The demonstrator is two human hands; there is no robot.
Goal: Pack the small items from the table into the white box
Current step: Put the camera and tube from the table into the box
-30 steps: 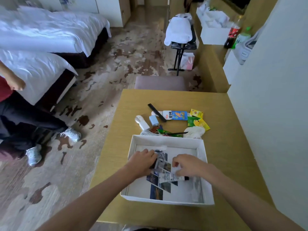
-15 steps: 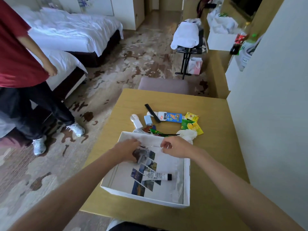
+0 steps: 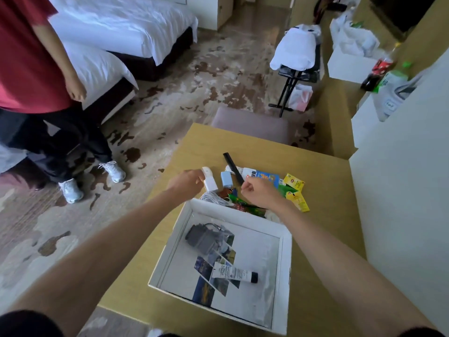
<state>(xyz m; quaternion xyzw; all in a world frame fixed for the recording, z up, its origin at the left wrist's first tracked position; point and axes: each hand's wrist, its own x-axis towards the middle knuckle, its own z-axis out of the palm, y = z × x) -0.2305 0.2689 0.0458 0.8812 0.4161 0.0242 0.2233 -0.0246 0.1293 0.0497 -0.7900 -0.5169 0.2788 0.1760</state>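
- On the table (image 3: 325, 190), the white box (image 3: 286, 263) sits nearest me and holds a grey pouch (image 3: 204, 239) and a tube (image 3: 233, 273); I judge packing partly done.
- Past its far wall lies the unpacked pile, with both hands over it: the step is the next pick.
- My left hand (image 3: 187, 184) touches the white device (image 3: 209, 182); I cannot tell whether it grips.
- My right hand (image 3: 261, 193) is curled beside the black comb (image 3: 233, 167); I cannot tell what it holds, if anything.
- Next: secure one item and carry it over the wall.
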